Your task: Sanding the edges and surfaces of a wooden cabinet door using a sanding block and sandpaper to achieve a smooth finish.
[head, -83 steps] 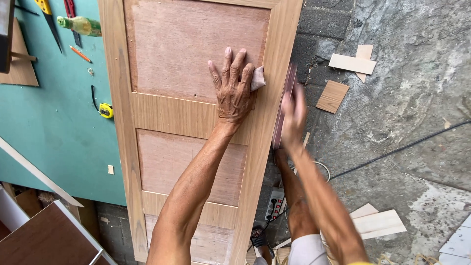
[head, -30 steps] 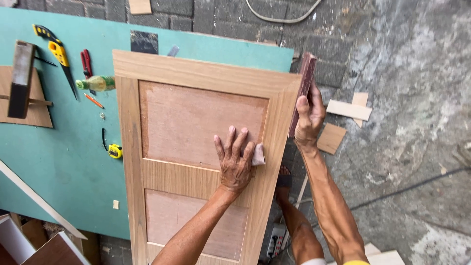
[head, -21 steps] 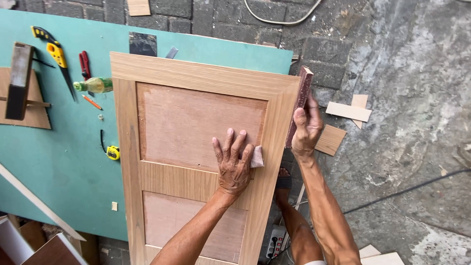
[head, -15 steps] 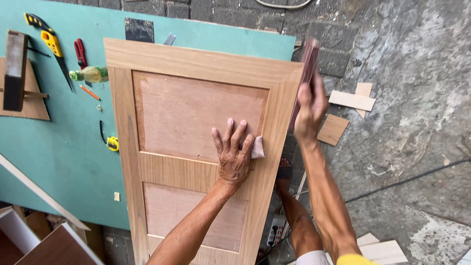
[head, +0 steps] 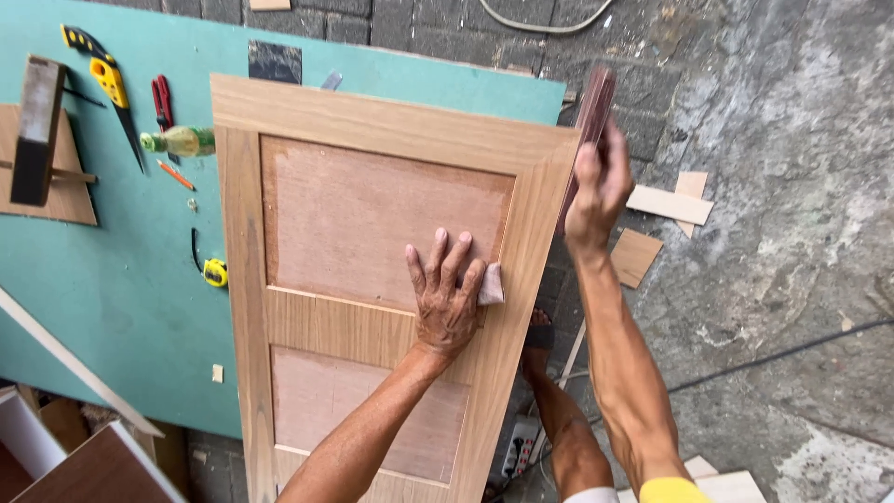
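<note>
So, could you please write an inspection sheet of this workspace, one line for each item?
Surface: teal board on a paved floor, carrying the work.
Job's things: panelled wooden door lying flat on the board; dark sanding block against its right edge.
Clutter: handsaw, red pliers, green bottle, yellow tape measure, wood offcuts.
Grippers: left hand flat on the door over a small pale pad; right hand grips the block.
Cables: dark cable across the floor; power strip below the door.
Surroundings: rough concrete ground, boards at lower left.
</note>
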